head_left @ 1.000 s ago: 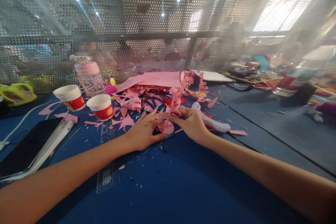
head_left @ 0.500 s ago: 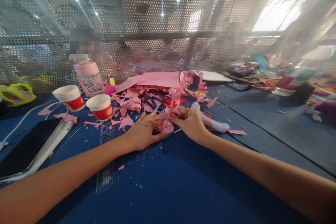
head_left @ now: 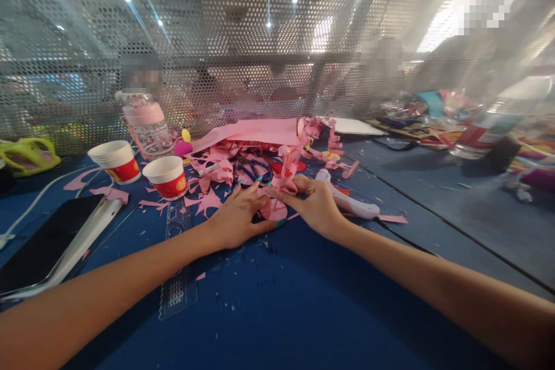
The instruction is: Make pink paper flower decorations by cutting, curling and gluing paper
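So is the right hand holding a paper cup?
No, the right hand is pinching pink paper, while the paper cups stand on the blue table, well apart from it.

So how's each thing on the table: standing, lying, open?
Strip: curled, in right grip
Left grip: spread
Disc: lying flat
Scraps: scattered
Phone: screen dark
Front cup: upright, open
Cup stack: upright
Pink bottle: standing
Ruler: flat, partly covered
White tool: lying down
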`<state>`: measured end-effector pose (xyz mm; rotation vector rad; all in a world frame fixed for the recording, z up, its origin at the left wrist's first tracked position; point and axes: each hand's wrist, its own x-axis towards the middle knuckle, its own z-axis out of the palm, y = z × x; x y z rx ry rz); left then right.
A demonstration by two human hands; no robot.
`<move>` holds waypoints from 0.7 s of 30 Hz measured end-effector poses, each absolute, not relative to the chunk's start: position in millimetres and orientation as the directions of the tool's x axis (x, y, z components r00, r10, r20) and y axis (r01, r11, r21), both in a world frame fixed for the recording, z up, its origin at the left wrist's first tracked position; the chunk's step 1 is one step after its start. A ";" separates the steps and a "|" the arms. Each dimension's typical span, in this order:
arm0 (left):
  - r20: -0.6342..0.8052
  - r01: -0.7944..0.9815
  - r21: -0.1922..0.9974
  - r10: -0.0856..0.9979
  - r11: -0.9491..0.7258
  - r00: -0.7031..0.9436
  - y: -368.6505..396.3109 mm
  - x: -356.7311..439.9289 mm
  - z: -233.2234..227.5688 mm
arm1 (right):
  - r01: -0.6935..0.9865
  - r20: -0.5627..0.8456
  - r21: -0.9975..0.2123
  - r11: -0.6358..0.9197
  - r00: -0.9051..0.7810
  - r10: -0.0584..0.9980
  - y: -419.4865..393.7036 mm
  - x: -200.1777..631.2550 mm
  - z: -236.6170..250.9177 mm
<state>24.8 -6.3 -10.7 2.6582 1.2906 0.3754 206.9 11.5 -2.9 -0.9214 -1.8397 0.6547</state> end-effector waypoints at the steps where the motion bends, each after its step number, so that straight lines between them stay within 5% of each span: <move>1: 0.154 0.747 0.252 0.788 -0.615 0.597 -6.4 24.7 -10.7 | 0.316 0.514 -0.750 0.582 -0.276 0.812 11.5 206.9 -2.9; 21: 0.164 0.736 0.271 0.783 -0.621 0.600 -7.1 24.7 -9.0 | 0.326 0.550 -0.704 0.631 -0.311 0.775 10.4 207.6 -2.1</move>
